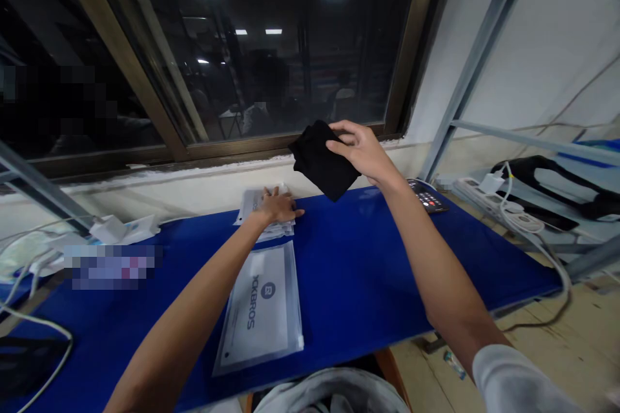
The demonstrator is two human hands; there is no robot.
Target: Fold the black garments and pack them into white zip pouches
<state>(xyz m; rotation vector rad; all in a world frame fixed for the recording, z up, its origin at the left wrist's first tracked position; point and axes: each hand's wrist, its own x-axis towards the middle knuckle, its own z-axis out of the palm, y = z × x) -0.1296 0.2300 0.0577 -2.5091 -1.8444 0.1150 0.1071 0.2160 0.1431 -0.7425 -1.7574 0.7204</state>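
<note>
A folded black cloth hangs in the air in front of the window, pinched at its right side by my right hand. My left hand lies with spread fingers on a small stack of clear plastic zip bags at the back of the table. Nearer to me, a single translucent zip bag with "XKBROS" lettering lies flat, its slider at the lower right corner. Both my forearms reach forward over the blue tabletop.
The blue table runs up to the wall below a dark window. A phone lies at its back right. White chargers and cables are at the left. A power strip and black straps sit beyond the right metal post.
</note>
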